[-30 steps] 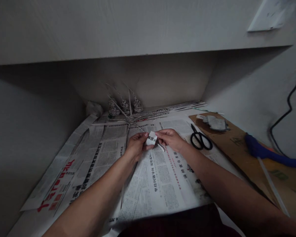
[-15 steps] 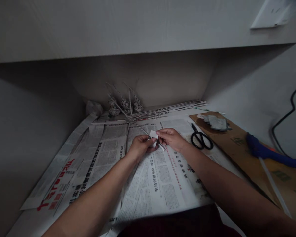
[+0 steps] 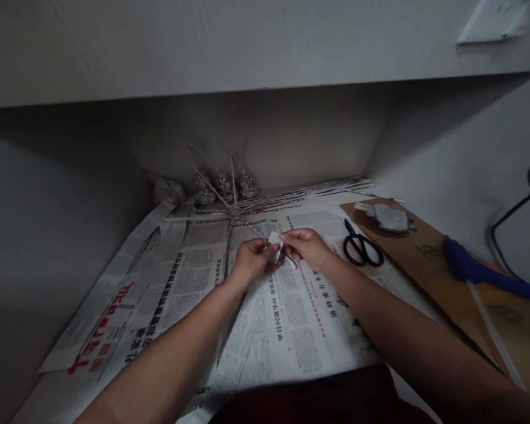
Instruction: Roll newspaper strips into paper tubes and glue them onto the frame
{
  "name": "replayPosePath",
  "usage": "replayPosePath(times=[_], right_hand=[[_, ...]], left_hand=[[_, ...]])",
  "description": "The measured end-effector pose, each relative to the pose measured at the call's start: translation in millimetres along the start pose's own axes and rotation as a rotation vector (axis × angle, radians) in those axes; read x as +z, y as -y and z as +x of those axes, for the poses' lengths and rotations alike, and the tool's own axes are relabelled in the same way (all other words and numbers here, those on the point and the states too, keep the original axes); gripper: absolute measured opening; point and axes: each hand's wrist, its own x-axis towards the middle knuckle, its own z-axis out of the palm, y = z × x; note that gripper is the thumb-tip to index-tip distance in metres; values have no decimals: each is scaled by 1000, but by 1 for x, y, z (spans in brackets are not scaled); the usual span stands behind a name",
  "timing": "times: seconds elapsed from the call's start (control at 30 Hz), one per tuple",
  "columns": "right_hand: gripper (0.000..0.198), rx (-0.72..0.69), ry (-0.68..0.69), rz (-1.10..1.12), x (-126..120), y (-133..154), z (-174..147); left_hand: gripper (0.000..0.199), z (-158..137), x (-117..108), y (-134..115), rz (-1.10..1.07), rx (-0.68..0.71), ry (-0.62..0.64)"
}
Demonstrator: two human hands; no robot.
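Between my two hands is a small white piece of paper (image 3: pixel 274 240) with dark print on it. My left hand (image 3: pixel 252 259) is closed on its left side, thumb on top. My right hand (image 3: pixel 307 246) pinches its upper right edge with thumb and forefinger. A thin rolled paper stick (image 3: pixel 291 262) pokes out below the paper, between the hands. Another thin stick (image 3: pixel 255 229) runs from the left fingers back to a star-like cluster of crossed paper sticks (image 3: pixel 233 211). Whether the two are one stick is hidden by the hands.
Newspaper sheets (image 3: pixel 203 259) cover the table. Black scissors (image 3: pixel 362 247) lie to the right, beside cardboard (image 3: pixel 417 250) bearing a grey lump (image 3: pixel 393 218) and a blue glue gun (image 3: pixel 481 271). Woven paper pieces (image 3: pixel 225 187) and long paper sticks (image 3: pixel 309 193) lie at the back, under an overhanging panel (image 3: pixel 265 47).
The view has shifted slightly. Both hands keep nearly the same place and grip on the piece of paper, with only tiny finger movement.
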Motion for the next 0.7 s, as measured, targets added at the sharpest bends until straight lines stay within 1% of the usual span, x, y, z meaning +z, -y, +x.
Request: replayPosePath(times=[0.17, 0.23, 0.37, 0.4, 0.53, 0.7], right_hand=[[39, 6, -58, 28, 0, 1, 1], [40, 19, -28, 54, -2, 3, 1], [38, 63, 106, 41, -7, 4, 0], [38, 67, 113, 31, -7, 3, 0], [38, 64, 68, 31, -7, -1, 1], [34, 84, 126, 81, -7, 0, 1]], left_hand=[[34, -1, 0, -1, 19, 17, -1], [34, -1, -1, -2, 7, 16, -10], [34, -1, -1, -4, 0, 16, -37], [34, 0, -1, -3, 5, 18, -38], [32, 0, -1, -1, 15, 6, -29], [34, 0, -1, 0, -5, 12, -37]])
